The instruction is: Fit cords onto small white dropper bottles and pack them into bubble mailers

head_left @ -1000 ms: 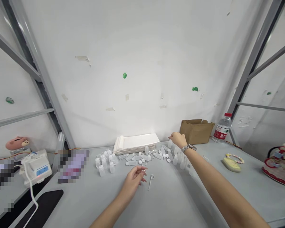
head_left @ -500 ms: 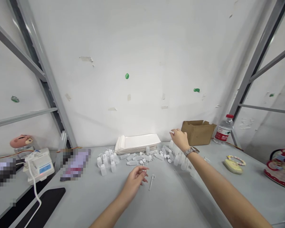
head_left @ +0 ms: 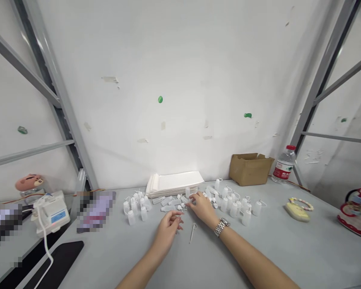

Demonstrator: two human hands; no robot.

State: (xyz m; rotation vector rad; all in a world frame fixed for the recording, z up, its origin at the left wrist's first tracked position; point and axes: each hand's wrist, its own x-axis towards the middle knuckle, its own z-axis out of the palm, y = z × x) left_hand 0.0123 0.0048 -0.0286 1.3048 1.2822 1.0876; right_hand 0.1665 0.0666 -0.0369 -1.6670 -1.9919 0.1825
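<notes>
My left hand [head_left: 167,228] hovers over the front middle of the table, its fingers loosely bent and apart; nothing I can make out is in it. Before its fingertips lies a thin white stick with a looped end [head_left: 193,233]. My right hand [head_left: 202,206], with a metal watch at the wrist, reaches into a heap of loose translucent bottles and white caps [head_left: 171,202]. Its fingers are apart, the tips among the small pieces. Capped small bottles stand in a group on the left [head_left: 134,206] and another on the right [head_left: 234,208].
Behind the heap lies a stack of white flat sheets [head_left: 177,180]. A cardboard box [head_left: 251,170] and a red-capped water bottle [head_left: 284,165] stand at the back right. A yellow case [head_left: 297,212] lies at right, a blurred phone-like thing [head_left: 98,210] at left.
My right hand has come from above the right bottle group leftward and down to the loose heap, uncovering the standing bottles. My left hand has shifted slightly left.
</notes>
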